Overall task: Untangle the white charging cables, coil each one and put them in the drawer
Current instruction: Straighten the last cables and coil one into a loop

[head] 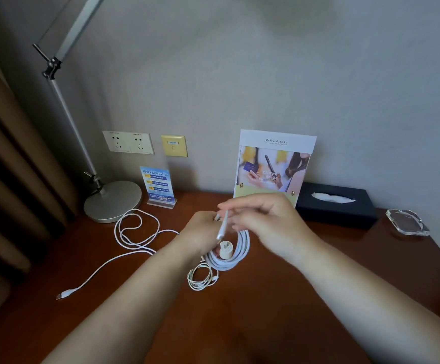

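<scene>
My left hand (200,232) grips a coil of thick white cable (237,256) above the wooden desk (279,298); a small round cream plug (225,252) hangs inside the coil. My right hand (263,219) pinches the free end of that cable (223,227) just above the coil. Below the coil, a small coiled thin white cable (200,278) lies on the desk. To the left, a loose white cable (135,232) sprawls in loops, its connector (62,295) near the desk's left edge. No drawer is in view.
A silver desk lamp base (112,199) stands at the back left, beside a small blue sign (158,186). A leaflet stand (274,166), a black tissue box (337,203) and a glass ashtray (408,222) line the back wall. Curtains (11,179) hang on the left.
</scene>
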The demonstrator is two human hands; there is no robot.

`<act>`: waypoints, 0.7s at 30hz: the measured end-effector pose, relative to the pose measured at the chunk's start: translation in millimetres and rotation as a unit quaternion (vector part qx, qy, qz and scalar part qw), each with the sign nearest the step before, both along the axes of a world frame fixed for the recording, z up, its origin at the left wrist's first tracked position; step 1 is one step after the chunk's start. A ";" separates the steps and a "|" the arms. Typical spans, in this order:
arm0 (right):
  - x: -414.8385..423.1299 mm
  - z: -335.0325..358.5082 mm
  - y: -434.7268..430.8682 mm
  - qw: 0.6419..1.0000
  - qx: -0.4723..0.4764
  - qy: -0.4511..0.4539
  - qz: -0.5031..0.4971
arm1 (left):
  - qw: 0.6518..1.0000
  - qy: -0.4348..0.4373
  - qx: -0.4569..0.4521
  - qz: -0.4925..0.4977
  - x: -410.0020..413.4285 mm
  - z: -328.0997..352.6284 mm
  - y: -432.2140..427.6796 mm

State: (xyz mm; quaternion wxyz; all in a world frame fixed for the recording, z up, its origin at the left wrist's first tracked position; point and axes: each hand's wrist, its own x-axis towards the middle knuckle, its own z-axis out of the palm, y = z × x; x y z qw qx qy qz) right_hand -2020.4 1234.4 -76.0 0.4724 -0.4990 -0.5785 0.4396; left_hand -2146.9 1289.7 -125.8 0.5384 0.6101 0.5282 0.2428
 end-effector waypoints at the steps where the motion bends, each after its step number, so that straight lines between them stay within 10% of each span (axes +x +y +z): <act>1: 5.6 3.3 1.6 0.999 -0.020 0.034 -0.004 | 1.000 -0.014 -0.017 0.007 -0.3 5.7 -0.1; 15: -0.1 -9.8 5.7 0.980 0.074 -0.160 -0.090 | 0.990 -0.103 -0.069 0.066 2.3 21.3 -0.1; 21: -21.7 -29.4 -0.5 0.893 0.138 -0.398 -0.155 | 0.985 -0.065 0.023 0.158 7.7 19.7 -1.6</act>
